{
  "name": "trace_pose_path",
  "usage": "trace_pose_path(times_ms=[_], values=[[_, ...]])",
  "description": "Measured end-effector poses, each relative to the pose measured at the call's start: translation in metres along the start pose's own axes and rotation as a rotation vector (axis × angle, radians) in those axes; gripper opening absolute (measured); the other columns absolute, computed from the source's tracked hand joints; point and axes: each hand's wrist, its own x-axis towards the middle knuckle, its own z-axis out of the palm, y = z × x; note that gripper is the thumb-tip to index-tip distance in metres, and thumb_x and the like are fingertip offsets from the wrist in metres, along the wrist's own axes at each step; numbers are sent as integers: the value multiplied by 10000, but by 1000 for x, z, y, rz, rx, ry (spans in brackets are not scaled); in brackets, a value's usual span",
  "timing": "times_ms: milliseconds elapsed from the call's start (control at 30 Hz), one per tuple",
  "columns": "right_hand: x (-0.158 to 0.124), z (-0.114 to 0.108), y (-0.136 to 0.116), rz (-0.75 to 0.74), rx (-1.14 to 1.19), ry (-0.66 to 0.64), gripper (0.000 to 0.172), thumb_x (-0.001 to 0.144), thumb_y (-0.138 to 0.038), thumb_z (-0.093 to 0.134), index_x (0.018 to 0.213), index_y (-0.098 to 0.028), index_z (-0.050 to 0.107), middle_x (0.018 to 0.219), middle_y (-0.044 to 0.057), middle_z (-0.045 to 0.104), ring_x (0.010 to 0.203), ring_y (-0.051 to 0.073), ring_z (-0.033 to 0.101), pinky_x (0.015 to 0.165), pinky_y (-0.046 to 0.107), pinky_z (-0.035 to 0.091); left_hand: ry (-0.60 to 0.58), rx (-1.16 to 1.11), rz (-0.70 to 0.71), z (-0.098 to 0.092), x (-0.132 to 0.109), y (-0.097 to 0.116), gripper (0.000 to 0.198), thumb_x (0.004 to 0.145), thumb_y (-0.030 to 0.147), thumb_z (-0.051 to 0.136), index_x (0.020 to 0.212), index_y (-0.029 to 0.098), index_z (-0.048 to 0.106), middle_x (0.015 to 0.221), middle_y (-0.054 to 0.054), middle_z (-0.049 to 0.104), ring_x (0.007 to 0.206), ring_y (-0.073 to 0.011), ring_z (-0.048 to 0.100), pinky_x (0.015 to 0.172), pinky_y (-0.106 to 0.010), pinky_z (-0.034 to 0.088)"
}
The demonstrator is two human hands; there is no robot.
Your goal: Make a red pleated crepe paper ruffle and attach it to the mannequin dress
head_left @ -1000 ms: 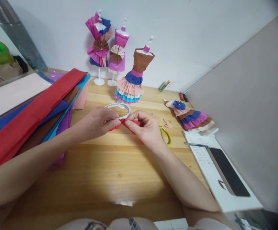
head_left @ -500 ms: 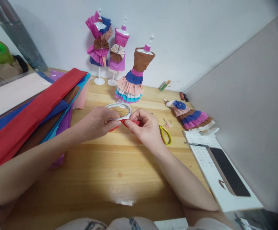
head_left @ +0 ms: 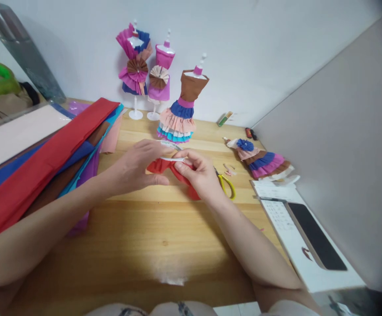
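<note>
My right hand [head_left: 199,171] pinches a strip of red crepe paper [head_left: 160,165] between thumb and fingers, and part of the paper hangs below that hand. Along the strip's top edge lies a band of white tape [head_left: 178,159]. Behind it stands a roll of tape [head_left: 172,144], partly hidden by my hands. My left hand [head_left: 141,164] is beside the strip's left end, its thumb spread away from its fingers. Its fingertips reach near the roll; whether they touch it I cannot tell. Yellow-handled scissors [head_left: 227,186] lie just right of my right hand.
Three dress-form stands in paper dresses [head_left: 194,87] stand at the back. Folded coloured crepe paper [head_left: 55,153] is piled at left, below a bottle [head_left: 29,57]. At right are another paper dress [head_left: 265,164], a white board [head_left: 276,215], a green-and-orange small box [head_left: 224,119] and paper scraps.
My left thumb has let go of the red paper and spread away from the fingers. The tape roll has tilted and is more hidden. My right hand keeps its pinch.
</note>
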Motion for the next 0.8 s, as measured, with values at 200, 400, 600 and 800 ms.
trace_pose_path(times_ms=[200,400,600,800], values=[[5,-2,-4,119,327,127,372,639,-423,810,819,-200,572,452,-89,498,356,43,294,377,190,171,302,-366,-385,3,0,-1,470,787,580,678,1044,186,688,1099,-104,704,1049,-282,632,941,-429,485],[3,3,-5,182,416,106,387,608,-395,828,816,-193,572,458,-84,537,322,31,281,335,177,163,-33,-882,-601,29,-2,5,427,676,458,782,971,162,693,924,-57,709,825,-191,634,717,-298,512],[0,9,-5,166,401,81,401,610,-440,830,803,-188,585,430,-89,518,320,34,281,325,175,164,176,-918,-658,39,-6,13,264,660,335,779,645,143,599,582,14,578,558,-93,507,555,-225,443],[1,6,-9,136,378,160,401,562,-405,850,782,-185,597,553,-36,642,444,76,508,457,193,360,70,-889,-663,34,-3,15,175,660,252,708,626,140,579,561,19,576,525,-83,508,527,-217,428]])
